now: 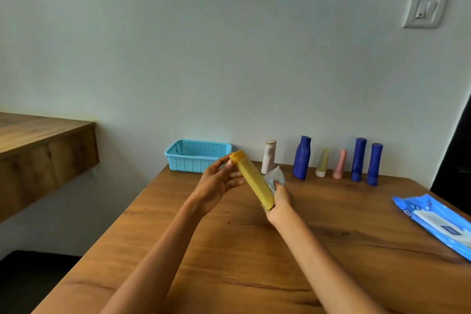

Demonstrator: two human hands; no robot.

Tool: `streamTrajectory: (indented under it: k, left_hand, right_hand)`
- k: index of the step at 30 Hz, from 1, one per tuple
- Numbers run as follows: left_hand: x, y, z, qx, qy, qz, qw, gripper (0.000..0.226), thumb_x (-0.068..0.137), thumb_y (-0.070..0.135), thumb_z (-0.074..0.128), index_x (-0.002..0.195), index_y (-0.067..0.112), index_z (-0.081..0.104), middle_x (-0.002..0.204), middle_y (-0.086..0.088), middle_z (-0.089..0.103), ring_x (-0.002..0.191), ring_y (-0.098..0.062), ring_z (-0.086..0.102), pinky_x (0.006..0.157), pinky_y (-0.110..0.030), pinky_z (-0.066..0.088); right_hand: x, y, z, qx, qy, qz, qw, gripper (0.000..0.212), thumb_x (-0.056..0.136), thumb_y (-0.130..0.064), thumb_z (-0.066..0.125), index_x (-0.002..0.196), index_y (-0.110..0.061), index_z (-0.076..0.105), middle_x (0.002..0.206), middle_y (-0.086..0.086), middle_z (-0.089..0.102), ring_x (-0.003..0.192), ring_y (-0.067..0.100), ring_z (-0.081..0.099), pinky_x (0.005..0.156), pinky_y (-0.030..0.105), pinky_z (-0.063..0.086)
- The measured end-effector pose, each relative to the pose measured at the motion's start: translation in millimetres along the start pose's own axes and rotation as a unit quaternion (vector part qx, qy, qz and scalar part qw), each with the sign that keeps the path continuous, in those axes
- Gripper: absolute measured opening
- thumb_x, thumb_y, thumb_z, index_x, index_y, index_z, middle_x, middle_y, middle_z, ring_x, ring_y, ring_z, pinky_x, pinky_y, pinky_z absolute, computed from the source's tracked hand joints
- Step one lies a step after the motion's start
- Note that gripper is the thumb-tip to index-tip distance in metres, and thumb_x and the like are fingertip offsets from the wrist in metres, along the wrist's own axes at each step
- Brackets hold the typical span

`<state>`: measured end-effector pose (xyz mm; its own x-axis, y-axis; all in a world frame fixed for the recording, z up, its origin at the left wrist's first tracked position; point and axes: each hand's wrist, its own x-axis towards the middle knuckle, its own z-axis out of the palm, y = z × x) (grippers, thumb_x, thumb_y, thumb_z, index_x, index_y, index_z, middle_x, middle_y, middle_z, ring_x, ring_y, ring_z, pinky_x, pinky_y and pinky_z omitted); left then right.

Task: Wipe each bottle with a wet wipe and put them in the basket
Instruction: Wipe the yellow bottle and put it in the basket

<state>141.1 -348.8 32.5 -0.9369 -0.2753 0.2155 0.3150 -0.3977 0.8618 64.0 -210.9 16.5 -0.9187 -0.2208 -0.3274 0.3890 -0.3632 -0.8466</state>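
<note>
- Left hand (221, 181) is up above the table, fingers loosely curled, fingertips and thumb pinching the capped top end of the yellow bottle (254, 181).
- Right hand (281, 200) grips the lower end of that yellow bottle, and it has a crumpled wet wipe (274, 178) bunched against the bottle's side under its fingers.
- That bottle hangs tilted in the air between the two hands, cap end high and toward the basket, base end low and nearer the camera; it is clear of the wooden table (254, 257).
- Over at the far left corner of the table, against the wall (229, 46), sits the light blue basket (196, 157); how much is inside it cannot be told from this angle.
- Along the back edge, to the right of the basket, six bottles stand upright in a row: a white bottle (269, 157), a curvy blue bottle (302, 158), a small pale yellow tube (322, 162), a pink tube (340, 164), then two more, a tall blue bottle (358, 159) and a second blue bottle (374, 163), just beside each other.
- Flat at the right edge of the table lies the blue wet wipe pack (435, 222), well apart from the hands.
- Also in shot: a wooden shelf (46, 145) on the left and a wall switch (423, 11) high on the right.
</note>
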Motion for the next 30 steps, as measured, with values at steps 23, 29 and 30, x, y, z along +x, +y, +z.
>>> streamTrajectory:
  k: [23,29,30]
  left_hand:
    - [37.1,16.5,-3.7,-0.111,0.040,0.075,0.990,0.033,0.082,0.030,0.054,0.114,0.019,0.055,0.090,-0.004,0.065,0.079,-0.017,0.062,0.068,-0.032,0.052]
    - [57.7,31.2,-4.5,-0.200,0.018,0.096,0.975,0.035,0.097,0.012,0.036,0.098,0.019,0.070,0.086,-0.008,0.068,0.074,-0.017,0.066,0.068,-0.029,0.055]
    - [58.1,31.7,-5.1,-0.192,0.011,0.095,0.977,0.032,0.098,0.015,0.036,0.108,0.018,0.066,0.087,-0.007,0.069,0.074,-0.017,0.066,0.067,-0.028,0.055]
  right_hand:
    - [-7.1,-37.2,98.1,-0.427,-0.052,-0.558,0.710,0.025,0.089,-0.010,0.054,0.111,-0.010,0.067,0.107,0.011,0.066,0.098,0.025,0.058,0.070,0.017,0.033]
    - [-24.0,-27.2,71.9,-0.465,-0.138,-0.652,0.583,0.031,0.092,-0.027,0.052,0.119,-0.016,0.063,0.116,0.000,0.064,0.105,0.014,0.053,0.083,0.024,0.049]
    - [-24.4,-30.9,66.1,-0.468,-0.138,-0.657,0.574,0.028,0.093,-0.025,0.053,0.117,-0.016,0.064,0.113,0.000,0.065,0.103,0.013,0.055,0.080,0.024,0.051]
